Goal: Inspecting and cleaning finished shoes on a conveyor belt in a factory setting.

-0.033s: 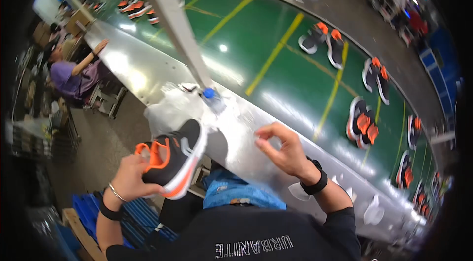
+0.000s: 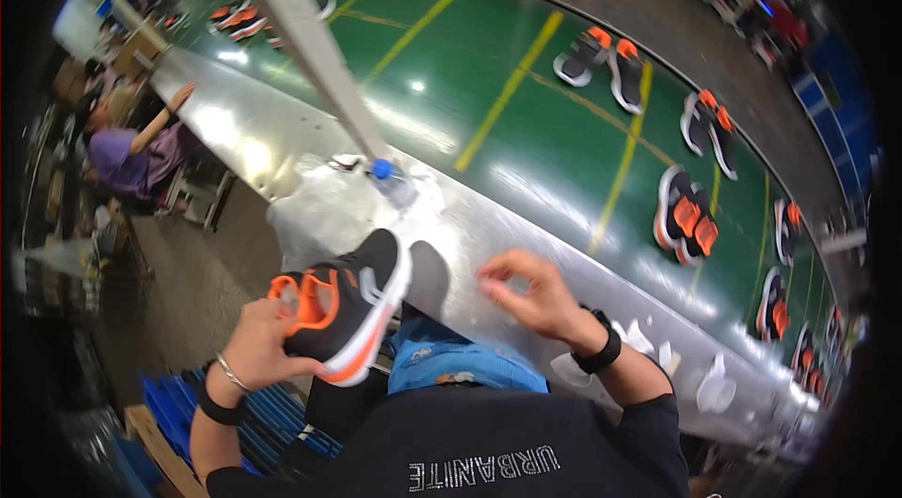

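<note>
A black sneaker (image 2: 349, 303) with orange lining and a white-and-orange sole is held up at the heel end by my left hand (image 2: 256, 348). Its toe points away, toward the metal ledge (image 2: 470, 319). Over that ledge is my right hand (image 2: 531, 291), its thumb and fingers curled into a ring with the tips together in a pinch. Whatever lies between those fingertips is too small to make out. The right hand is apart from the sneaker.
Beyond the ledge runs a green conveyor belt (image 2: 451, 56) with pairs of sneakers (image 2: 686, 216). A blue-capped bottle (image 2: 390, 180) and clear plastic (image 2: 324, 211) lie by a metal post (image 2: 310, 47). White paper-like pieces (image 2: 719, 387) sit at right. A person in purple (image 2: 132, 155) sits far left.
My left hand and the sneaker have shifted slightly right. The right hand has moved a little left, its fingertips closer together. The surroundings sit slightly farther left in view.
</note>
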The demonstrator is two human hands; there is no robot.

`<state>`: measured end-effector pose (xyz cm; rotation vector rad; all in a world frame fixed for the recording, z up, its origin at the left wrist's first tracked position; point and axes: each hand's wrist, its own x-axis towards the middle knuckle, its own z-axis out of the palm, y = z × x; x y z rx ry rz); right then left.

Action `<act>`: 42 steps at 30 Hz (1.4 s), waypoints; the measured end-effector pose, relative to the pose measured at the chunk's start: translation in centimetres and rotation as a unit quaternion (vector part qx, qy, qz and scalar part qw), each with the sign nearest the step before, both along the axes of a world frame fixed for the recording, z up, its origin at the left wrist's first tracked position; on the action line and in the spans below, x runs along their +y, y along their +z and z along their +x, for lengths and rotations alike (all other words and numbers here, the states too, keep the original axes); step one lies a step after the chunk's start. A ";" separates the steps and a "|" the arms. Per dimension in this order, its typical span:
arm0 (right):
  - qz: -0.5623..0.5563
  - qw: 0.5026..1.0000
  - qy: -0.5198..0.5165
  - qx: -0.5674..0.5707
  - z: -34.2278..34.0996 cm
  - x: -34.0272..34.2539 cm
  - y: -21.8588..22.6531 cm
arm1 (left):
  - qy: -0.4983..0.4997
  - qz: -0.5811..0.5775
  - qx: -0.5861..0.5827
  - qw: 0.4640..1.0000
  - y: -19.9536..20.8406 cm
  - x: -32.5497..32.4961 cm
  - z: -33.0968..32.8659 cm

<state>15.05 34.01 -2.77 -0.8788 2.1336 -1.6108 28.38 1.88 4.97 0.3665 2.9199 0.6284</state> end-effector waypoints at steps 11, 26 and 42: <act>-0.003 0.897 -0.404 -0.179 9.4 6.5 -18.2 | -0.182 -0.048 0.030 0.982 -20.0 21.4 -5.5; -0.286 0.722 -0.445 -0.447 9.3 9.4 -15.7 | 0.232 0.487 -0.495 0.681 -26.1 16.7 -14.5; -0.395 0.717 -0.394 -0.418 8.7 9.7 -17.8 | 0.231 0.594 -0.514 0.575 -26.9 16.0 -14.9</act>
